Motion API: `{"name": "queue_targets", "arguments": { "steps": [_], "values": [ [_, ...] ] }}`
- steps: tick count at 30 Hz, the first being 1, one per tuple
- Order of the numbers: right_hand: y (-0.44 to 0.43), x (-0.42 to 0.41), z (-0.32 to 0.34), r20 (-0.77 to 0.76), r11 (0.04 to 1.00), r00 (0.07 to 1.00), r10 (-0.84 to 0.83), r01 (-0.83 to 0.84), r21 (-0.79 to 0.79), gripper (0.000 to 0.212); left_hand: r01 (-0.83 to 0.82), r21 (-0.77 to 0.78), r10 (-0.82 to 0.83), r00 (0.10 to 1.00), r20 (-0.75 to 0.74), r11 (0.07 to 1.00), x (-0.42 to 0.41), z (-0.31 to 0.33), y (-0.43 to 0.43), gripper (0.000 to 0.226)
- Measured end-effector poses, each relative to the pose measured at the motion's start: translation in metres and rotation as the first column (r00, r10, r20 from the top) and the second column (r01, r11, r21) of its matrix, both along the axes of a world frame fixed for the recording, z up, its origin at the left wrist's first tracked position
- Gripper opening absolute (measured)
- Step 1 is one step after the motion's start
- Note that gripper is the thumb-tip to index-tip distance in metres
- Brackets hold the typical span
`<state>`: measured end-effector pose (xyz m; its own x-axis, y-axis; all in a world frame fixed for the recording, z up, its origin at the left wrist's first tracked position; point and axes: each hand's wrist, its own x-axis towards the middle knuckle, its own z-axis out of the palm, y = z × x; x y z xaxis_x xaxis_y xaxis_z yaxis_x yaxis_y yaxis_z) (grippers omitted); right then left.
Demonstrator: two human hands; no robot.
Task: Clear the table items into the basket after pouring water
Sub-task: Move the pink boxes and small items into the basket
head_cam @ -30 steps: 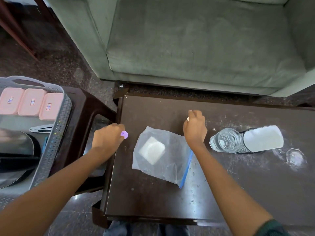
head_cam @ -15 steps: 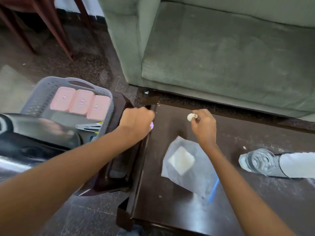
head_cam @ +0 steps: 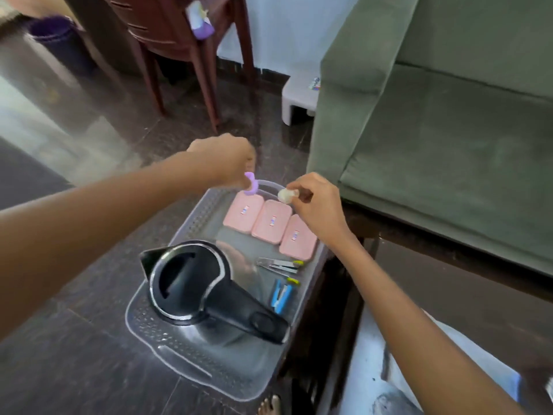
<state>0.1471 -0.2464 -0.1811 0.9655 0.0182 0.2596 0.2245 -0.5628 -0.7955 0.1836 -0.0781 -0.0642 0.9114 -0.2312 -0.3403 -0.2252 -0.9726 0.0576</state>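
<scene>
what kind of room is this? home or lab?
Most likely a home living room. A green upholstered sofa fills the right side, wooden chair legs stand on a dark stone floor behind, and a grey basket on a low table holds household things such as an electric kettle.

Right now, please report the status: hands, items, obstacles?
Left hand pinching purple piece; right hand pinching pale piece. Both above basket far end. Pink boxes below; nothing blocking.

left hand (head_cam: 224, 163) smeared by motion blur, purple thing (head_cam: 250, 184) half tucked under its fingers so can't tell what it is, both forearms cut off at the frame edges, kettle (head_cam: 206, 290) hiding the basket (head_cam: 191, 359) floor, sofa (head_cam: 434, 139) cropped right
</scene>
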Motion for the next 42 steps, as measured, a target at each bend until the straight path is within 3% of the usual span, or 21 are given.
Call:
{"name": "queue_targets", "arguments": {
  "steps": [7, 12, 14, 17, 20, 26, 32, 39, 42],
  "values": [
    [0.067, 0.033, -0.021, -0.129, 0.999, 0.991, 0.042, -0.044, -0.016, 0.021, -0.098, -0.004, 0.098, 0.995, 0.014, 0.995, 0.004, -0.077, 0.074, 0.013],
    [0.096, 0.057, -0.023, -0.143, 0.980, 0.986, 0.088, -0.111, -0.165, 0.015, 0.095, 0.119, -0.121, 0.963, 0.239, 0.988, 0.002, -0.127, 0.089, 0.021],
    [0.104, 0.062, -0.025, -0.116, 0.939, 0.983, 0.141, -0.170, -0.298, 0.015, 0.134, 0.116, -0.169, 0.913, 0.373, 0.984, 0.002, -0.141, 0.088, 0.014],
    [0.112, 0.067, -0.031, -0.054, 0.795, 0.981, 0.188, -0.184, -0.578, 0.017, 0.146, 0.135, -0.194, 0.850, 0.490, 0.980, 0.004, -0.155, 0.088, 0.015],
    [0.116, 0.069, -0.038, -0.060, 0.716, 0.981, 0.186, -0.177, -0.675, 0.018, 0.186, 0.113, -0.218, 0.854, 0.473, 0.976, 0.004, -0.167, 0.089, 0.013],
    [0.123, 0.072, -0.035, -0.184, 0.636, 0.964, 0.191, -0.265, -0.725, 0.030, 0.157, 0.013, -0.143, 0.858, 0.494, 0.987, 0.006, -0.177, 0.087, 0.008],
    [0.125, 0.076, -0.033, -0.272, 0.698, 0.958, 0.095, -0.259, -0.668, 0.022, 0.187, -0.026, -0.153, 0.871, 0.467, 0.982, 0.011, -0.179, 0.089, 0.009],
    [0.117, 0.072, -0.030, -0.241, 0.764, 0.963, 0.122, -0.246, -0.596, 0.020, 0.127, 0.005, -0.118, 0.903, 0.413, 0.992, 0.014, -0.174, 0.088, 0.045],
    [0.116, 0.064, -0.031, -0.168, 0.786, 0.977, 0.130, -0.205, -0.583, 0.021, 0.134, 0.007, -0.126, 0.911, 0.393, 0.991, 0.011, -0.167, 0.088, 0.050]
  ]
}}
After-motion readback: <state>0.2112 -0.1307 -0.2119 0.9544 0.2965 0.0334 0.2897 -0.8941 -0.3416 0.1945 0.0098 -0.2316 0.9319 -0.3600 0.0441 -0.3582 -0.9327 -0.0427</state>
